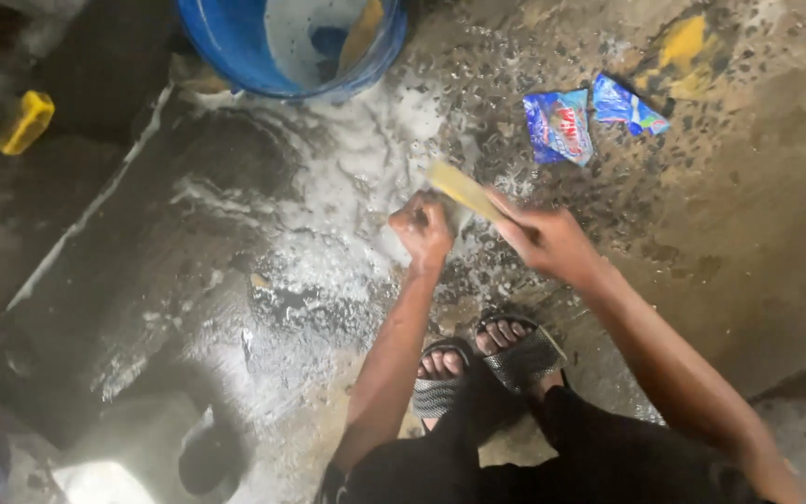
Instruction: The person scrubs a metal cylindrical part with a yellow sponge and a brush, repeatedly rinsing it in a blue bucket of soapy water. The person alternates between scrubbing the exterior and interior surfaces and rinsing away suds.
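– What are you holding there?

– You are gripping a yellow bar in your right hand, fingers wrapped around its near end, the bar slanting up and left over the soapy floor.

– And the other hand?

– Your left hand is balling into a fist just beside the bar, pressing on the foam; what it clutches, you cannot tell.

– What is lying around?

– Your sandalled feet are standing just below. Two blue sachets are lying near on the right, a blue bucket is sitting above, and a yellow block is resting well apart at the left.
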